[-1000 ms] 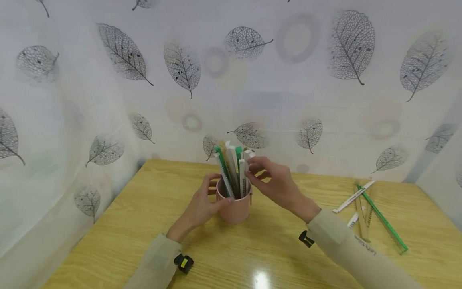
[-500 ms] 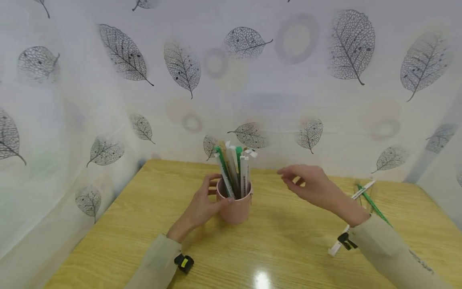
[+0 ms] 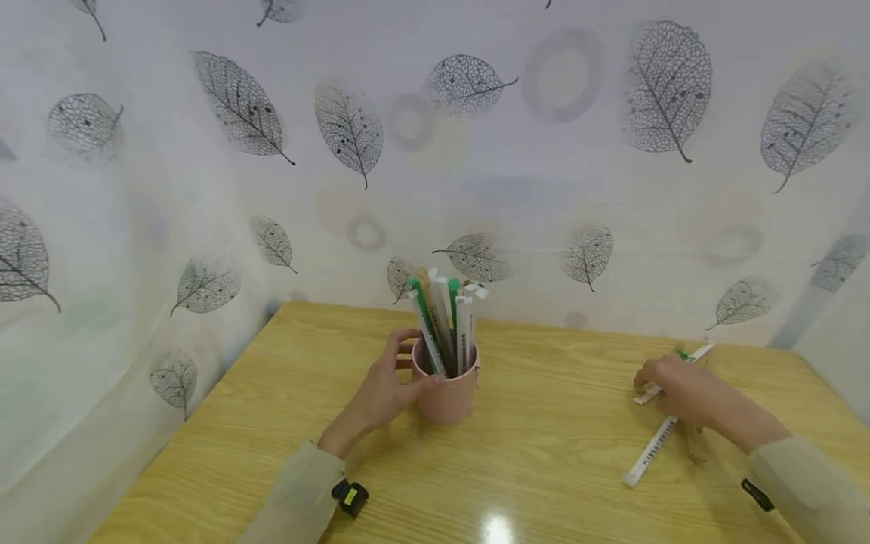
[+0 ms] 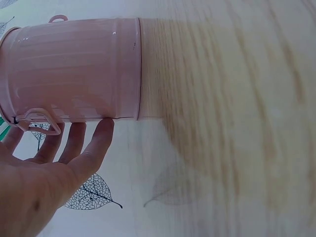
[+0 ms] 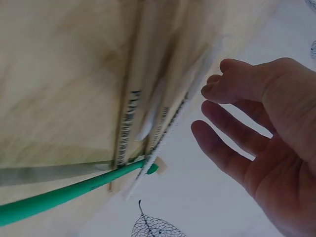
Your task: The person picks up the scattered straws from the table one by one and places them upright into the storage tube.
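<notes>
My left hand holds a pink bucket-shaped cup, its thumb at the rim and its fingers along the side. Upright in the cup stand several wrapped straws, white, green and brown. My right hand is over a loose pile of wrapped straws at the table's right, hiding part of it. In the right wrist view its relaxed, bent fingers are beside a white straw and hold nothing. A green straw crosses under the pile. Another white straw lies nearer the front.
The wooden table meets a pale leaf-patterned curtain at the back and left. A small handle juts from the cup's side. Black wrist straps sit on both sleeves.
My right hand has left the straws in the cup and moved right, down to the loose straws. A white straw on the table now lies nearer the front. The left hand stays on the cup.
</notes>
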### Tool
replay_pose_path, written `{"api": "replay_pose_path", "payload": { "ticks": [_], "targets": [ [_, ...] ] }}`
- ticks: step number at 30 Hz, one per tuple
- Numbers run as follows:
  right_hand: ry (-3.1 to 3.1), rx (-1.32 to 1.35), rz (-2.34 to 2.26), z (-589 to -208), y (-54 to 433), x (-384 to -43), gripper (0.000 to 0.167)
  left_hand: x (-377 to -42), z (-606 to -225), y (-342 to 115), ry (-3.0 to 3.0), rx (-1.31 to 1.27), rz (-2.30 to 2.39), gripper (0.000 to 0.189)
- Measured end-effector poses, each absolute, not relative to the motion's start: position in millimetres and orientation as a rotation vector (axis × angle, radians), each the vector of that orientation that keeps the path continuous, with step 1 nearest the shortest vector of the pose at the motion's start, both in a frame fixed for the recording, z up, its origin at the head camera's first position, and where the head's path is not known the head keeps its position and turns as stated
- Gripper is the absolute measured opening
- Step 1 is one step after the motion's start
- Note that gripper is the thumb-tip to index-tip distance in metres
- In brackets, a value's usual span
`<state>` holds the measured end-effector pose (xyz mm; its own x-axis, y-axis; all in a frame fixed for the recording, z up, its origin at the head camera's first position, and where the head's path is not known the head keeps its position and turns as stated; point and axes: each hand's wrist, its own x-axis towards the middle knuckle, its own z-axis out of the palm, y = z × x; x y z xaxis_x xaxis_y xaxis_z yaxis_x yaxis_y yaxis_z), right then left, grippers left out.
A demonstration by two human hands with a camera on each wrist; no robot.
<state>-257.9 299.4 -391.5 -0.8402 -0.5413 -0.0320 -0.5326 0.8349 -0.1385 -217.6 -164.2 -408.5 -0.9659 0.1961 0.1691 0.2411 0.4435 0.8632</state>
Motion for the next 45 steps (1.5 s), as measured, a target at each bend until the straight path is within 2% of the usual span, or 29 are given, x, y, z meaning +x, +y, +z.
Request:
{"api": "replay_pose_path", "payload": {
  "ticks": [9, 19, 22, 25, 27, 28, 32, 45],
  "targets": [
    [2.998, -0.919, -0.070, -404, 307, -259, 0.019, -217, -409, -164, -2.624, -0.393, -1.594, 0.075],
    [3.063, -1.019, -0.114, -403, 298, -258, 0.016, -218, -408, -164, -2.630, -0.402, -1.589, 0.074],
    [3.145, -1.153, -0.186, -400, 294, -258, 0.022, -217, -408, -164, -2.623, -0.411, -1.591, 0.073],
    [3.240, -1.403, -0.254, -396, 289, -259, 0.030, -217, -407, -164, -2.626, -0.405, -1.596, 0.073],
    [3.288, -1.572, -0.301, -393, 285, -260, 0.015, -216, -407, -164, -2.632, -0.395, -1.595, 0.074],
    [3.306, -1.650, -0.325, -391, 283, -261, 0.015, -216, -407, -164, -2.634, -0.389, -1.597, 0.074],
    [3.355, -1.826, -0.399, -379, 271, -261, 0.056, -215, -407, -164, -2.636, -0.378, -1.599, 0.075],
    [3.440, -2.032, -0.725, -338, 237, -257, 0.045, -214, -406, -164, -2.632, -0.382, -1.600, 0.075]
  ]
}}
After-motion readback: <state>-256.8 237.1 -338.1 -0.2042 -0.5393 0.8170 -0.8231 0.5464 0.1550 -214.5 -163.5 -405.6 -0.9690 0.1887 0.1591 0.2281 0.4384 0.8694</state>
